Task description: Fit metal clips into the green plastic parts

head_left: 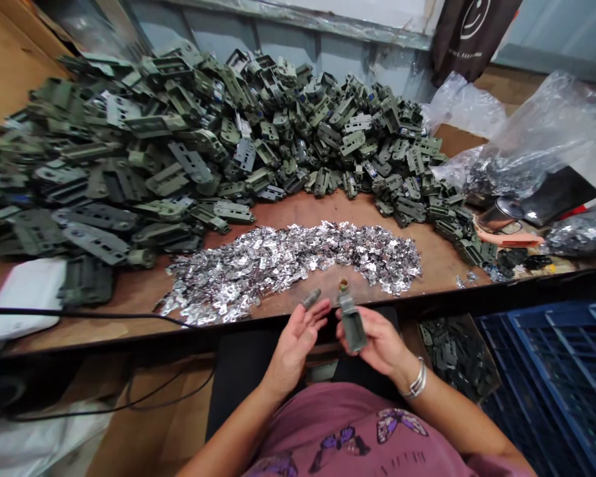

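Observation:
My right hand (377, 338) grips a dark green housing part (352, 324), held upright just in front of the table edge. A small brass-coloured spot shows at its top end. To its left, my left hand (298, 334) is turned palm up with its fingers spread, and nothing shows in it. Just beyond those fingertips, a small grey-green piece (311, 298) lies at the table's front edge. A long heap of small shiny metal clips (288, 258) spreads over the brown table (273, 213) beyond both hands.
Green housings (193, 146) are piled high along the back and left. A white box (27, 298) and black cable lie at the left. Plastic bags (536, 139) and an orange-handled tool (509, 238) are at the right, above blue crates (566, 371) and a box of parts (457, 354).

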`<action>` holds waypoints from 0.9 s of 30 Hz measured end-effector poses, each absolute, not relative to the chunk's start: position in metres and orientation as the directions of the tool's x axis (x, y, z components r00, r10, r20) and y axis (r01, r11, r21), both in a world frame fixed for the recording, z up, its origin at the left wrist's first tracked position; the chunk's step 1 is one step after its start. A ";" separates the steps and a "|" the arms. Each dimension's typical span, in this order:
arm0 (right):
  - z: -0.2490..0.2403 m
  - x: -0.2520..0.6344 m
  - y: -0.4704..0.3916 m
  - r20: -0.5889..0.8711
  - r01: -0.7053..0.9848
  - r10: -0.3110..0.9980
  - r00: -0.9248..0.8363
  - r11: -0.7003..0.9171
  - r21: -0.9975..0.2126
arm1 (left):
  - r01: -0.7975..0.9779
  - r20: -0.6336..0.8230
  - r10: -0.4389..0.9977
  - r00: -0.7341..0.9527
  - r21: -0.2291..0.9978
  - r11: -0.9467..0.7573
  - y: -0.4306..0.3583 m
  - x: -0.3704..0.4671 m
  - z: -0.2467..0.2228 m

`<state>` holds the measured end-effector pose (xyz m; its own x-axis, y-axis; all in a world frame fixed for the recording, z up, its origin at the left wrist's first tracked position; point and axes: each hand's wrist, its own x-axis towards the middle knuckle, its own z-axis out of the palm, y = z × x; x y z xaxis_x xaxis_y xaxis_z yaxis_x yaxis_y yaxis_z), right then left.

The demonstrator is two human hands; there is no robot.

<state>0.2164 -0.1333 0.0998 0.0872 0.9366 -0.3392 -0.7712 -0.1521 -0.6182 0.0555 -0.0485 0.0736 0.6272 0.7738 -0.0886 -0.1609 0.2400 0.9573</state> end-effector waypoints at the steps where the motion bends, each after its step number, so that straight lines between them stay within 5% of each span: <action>1: 0.103 0.228 -0.138 -0.334 -0.744 0.924 0.184 -0.091 -0.661 | -0.121 -0.081 0.798 0.598 0.974 0.189 -0.045 0.054 0.073; 7: 0.114 0.306 -0.176 -0.261 -0.631 0.801 0.540 0.180 -0.755 | 0.266 0.148 0.817 0.557 0.901 -0.344 -0.010 0.085 0.095; 10: 0.105 0.311 -0.193 -0.261 -0.590 0.775 0.575 0.172 -0.789 | 0.414 0.108 0.772 0.627 0.793 -0.447 0.009 0.114 0.109; 20: 0.066 0.264 -0.212 -0.338 -0.723 0.851 0.402 0.069 -0.688 | 0.537 -0.288 0.652 0.702 0.814 -0.219 0.033 0.149 0.090; 27: 0.069 0.271 -0.214 -0.281 -0.773 0.926 0.251 0.017 -0.634 | 0.459 -0.374 0.699 0.610 0.885 0.073 0.020 0.134 0.095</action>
<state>0.2714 -0.2140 0.0692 0.2512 0.9262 -0.2810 -0.7733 0.0174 -0.6338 0.1342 0.0202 0.0955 0.6097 0.6988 -0.3740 0.4591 0.0732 0.8853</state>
